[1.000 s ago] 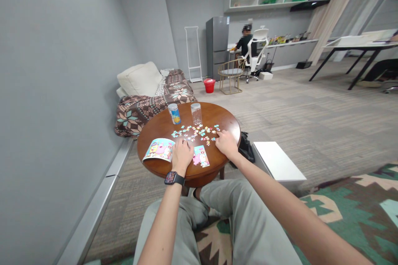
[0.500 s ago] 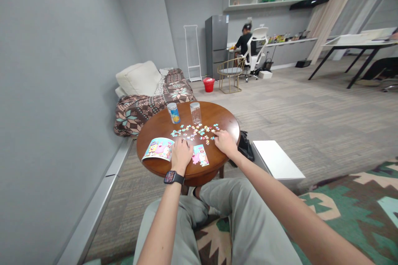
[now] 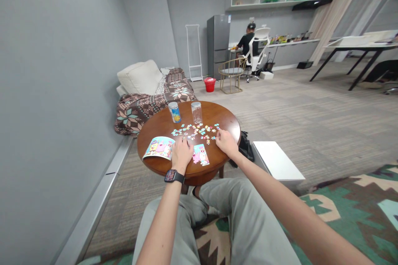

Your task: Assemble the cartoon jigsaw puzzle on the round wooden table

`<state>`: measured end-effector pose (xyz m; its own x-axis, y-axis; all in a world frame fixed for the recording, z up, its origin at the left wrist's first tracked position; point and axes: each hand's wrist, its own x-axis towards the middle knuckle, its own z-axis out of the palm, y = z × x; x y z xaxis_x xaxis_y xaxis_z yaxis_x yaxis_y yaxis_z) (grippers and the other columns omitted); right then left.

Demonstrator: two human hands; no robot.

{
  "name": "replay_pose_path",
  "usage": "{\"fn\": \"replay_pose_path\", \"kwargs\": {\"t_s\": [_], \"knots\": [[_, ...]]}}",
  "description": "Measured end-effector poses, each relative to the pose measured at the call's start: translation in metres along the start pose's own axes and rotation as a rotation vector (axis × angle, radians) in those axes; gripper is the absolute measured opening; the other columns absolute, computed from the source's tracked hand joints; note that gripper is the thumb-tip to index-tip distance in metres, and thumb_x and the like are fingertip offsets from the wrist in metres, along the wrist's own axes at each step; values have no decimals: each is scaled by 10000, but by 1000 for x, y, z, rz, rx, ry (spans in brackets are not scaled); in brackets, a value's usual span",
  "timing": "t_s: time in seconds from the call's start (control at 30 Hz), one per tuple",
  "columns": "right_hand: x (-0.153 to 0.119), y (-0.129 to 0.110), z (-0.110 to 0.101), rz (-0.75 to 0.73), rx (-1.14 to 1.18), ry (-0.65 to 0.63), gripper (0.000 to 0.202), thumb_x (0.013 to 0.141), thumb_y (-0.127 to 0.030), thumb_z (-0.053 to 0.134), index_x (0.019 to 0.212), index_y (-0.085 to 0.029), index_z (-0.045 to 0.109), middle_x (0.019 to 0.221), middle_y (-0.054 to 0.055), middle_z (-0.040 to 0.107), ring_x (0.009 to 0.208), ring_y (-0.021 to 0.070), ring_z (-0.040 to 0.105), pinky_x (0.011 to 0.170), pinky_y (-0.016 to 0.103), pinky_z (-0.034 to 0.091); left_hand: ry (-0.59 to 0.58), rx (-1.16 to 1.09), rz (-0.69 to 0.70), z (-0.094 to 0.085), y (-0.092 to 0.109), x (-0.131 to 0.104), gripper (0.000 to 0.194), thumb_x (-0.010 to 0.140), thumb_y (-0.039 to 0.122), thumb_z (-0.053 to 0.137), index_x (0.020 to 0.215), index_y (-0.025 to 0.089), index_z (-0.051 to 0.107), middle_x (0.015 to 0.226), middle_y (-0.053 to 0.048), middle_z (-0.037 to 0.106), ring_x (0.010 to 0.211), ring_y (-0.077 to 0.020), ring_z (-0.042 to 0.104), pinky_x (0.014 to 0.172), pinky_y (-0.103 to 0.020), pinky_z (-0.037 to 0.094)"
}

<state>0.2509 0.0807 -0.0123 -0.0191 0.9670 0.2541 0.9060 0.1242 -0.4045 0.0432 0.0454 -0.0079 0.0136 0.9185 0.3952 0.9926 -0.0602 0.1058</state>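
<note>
Loose puzzle pieces (image 3: 197, 130) lie scattered over the middle of the round wooden table (image 3: 214, 110). My left hand (image 3: 183, 152), with a watch on its wrist, rests between a curved picture sheet (image 3: 157, 148) and a partly joined puzzle section (image 3: 201, 155); its fingers are apart and nothing shows in them. At the right edge of the pieces is my right hand (image 3: 226, 142), its fingers drawn together; whatever they hold, if anything, is too small to name. Behind the pieces stand a jar with a blue and yellow label (image 3: 175, 113) and a clear jar (image 3: 196, 113).
A white box (image 3: 277, 160) stands on the floor right of the table, beside a black bag (image 3: 245, 149). Behind the table is a couch with a patterned cover (image 3: 146, 105). Farther back are a red bucket (image 3: 209, 85), a metal chair (image 3: 231, 73) and a seated person (image 3: 245, 44).
The fingers of my right hand have drawn in and moved slightly away from the pieces. My left hand stays in place. The view has shifted slightly.
</note>
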Motion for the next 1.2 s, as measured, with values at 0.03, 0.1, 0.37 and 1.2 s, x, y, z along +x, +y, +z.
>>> {"fn": "replay_pose_path", "kwargs": {"t_s": [0.03,0.1,0.37,1.2], "knots": [[0,0,0,1,1,-3,203,888,-148,427,932,-150,626,919,113,659,908,212,593,780,283,389,3,-6,8,1,0,0,245,883,215,459,1027,153,648,1151,-128,645,1087,-253,592,955,-365,428],[0,1,0,2,3,-5,195,875,-141,437,918,-153,626,905,107,656,891,211,593,763,285,385,5,-15,20,2,-1,0,241,888,211,450,992,157,660,1152,-126,656,1109,-250,589,970,-368,421],[0,2,3,-15,-8,17,180,883,-150,433,897,-162,612,888,100,657,861,205,588,733,288,368,-16,-15,6,-2,1,0,245,885,217,456,977,159,676,1110,-120,666,1050,-246,599,951,-370,426],[-1,-2,0,65,-121,123,198,844,-141,461,988,-134,597,1002,136,621,960,258,534,816,353,372,-22,32,11,-6,2,-1,243,890,217,444,998,149,651,1051,-116,663,1018,-250,608,914,-356,433]]}}
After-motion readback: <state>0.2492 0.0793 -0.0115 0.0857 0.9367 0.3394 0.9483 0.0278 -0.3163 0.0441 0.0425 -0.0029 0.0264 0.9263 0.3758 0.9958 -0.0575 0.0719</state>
